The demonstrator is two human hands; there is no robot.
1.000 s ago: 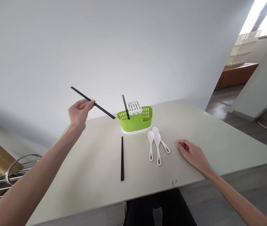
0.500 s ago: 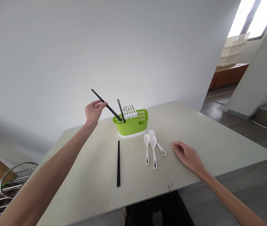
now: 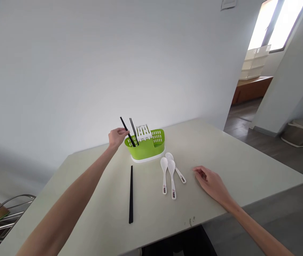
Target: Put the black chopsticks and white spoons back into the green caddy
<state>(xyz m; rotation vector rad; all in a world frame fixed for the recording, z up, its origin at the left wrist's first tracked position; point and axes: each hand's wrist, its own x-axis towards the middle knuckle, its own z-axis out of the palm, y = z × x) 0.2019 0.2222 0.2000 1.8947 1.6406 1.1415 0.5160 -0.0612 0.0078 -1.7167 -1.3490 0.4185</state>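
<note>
My left hand (image 3: 116, 137) pinches a pair of black chopsticks (image 3: 124, 123) near the middle. Their lower ends are down inside the left section of a green basket (image 3: 147, 152) with a white base. Other dark chopsticks (image 3: 132, 125) lean upright in that section. A white slotted piece (image 3: 144, 132) sits at the basket's middle. More black chopsticks (image 3: 131, 195) lie on the table below the basket. Several white spoons, among them a front one (image 3: 172, 179), lie in front of its right end. My right hand (image 3: 210, 182) rests on the table right of the spoons, empty, fingers loosely bent.
The pale table (image 3: 220, 156) stands against a white wall (image 3: 87, 71). At lower left is a metal rack (image 3: 7, 213). A grey bin-like object (image 3: 301, 133) is on the floor at far right, and a window (image 3: 287, 25) is at upper right.
My left hand has moved right and down, and the chopsticks it holds are now steeper and deeper in the basket. My right hand stays by the spoons. The view has shifted slightly.
</note>
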